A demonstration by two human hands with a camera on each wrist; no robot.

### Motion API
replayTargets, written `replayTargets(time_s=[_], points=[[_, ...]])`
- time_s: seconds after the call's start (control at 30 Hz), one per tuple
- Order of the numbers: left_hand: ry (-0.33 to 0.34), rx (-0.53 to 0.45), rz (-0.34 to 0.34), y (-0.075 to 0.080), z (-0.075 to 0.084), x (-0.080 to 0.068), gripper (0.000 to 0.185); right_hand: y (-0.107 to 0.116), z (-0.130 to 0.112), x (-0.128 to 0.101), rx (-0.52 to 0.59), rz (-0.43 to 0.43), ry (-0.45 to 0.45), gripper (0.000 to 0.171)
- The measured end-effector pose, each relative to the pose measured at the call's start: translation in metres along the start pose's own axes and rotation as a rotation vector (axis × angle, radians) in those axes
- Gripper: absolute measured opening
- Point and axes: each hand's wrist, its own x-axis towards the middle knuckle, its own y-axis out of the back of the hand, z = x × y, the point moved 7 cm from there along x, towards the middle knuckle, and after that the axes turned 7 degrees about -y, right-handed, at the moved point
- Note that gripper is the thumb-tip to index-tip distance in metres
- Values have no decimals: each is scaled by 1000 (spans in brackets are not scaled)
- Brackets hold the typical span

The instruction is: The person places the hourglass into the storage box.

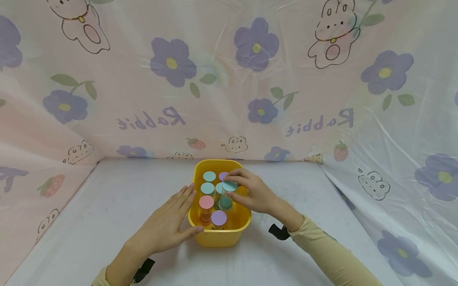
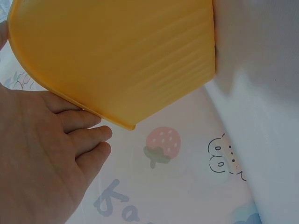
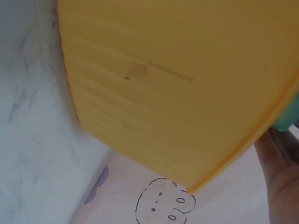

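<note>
A yellow plastic bin (image 1: 219,239) stands on the table, holding several small clear jars with coloured lids. My right hand (image 1: 255,193) reaches over its right side and pinches a jar with a teal lid and green contents (image 1: 226,201) between thumb and fingers. In the right wrist view that jar's teal edge (image 3: 286,114) shows above the rim. My left hand (image 1: 162,224) rests along the bin's left rim with straight fingers, the thumb at the near corner. Close by in the bin are a pink-lidded jar (image 1: 206,202) and a purple-lidded jar (image 1: 219,218).
More teal-lidded jars (image 1: 209,176) and another purple lid (image 1: 223,175) sit toward the bin's far end. A white cover (image 1: 118,202) lies under the bin. Printed rabbit-and-flower sheeting (image 1: 214,79) rises behind and on both sides.
</note>
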Motion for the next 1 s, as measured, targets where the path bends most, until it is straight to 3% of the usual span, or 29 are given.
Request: replayTargets(time_s=[0.5,0.77,1.0], points=[[-8,-1,4,0,0,0,96,-25,13,2,-75,-389,-142,35],[-7,-3,6,-1,0,-1,96,-33,19,5,-109,-498,-201,37],[-11,11,9,-2,-1,0,96,-37,19,10,-141,-550,-192,36]])
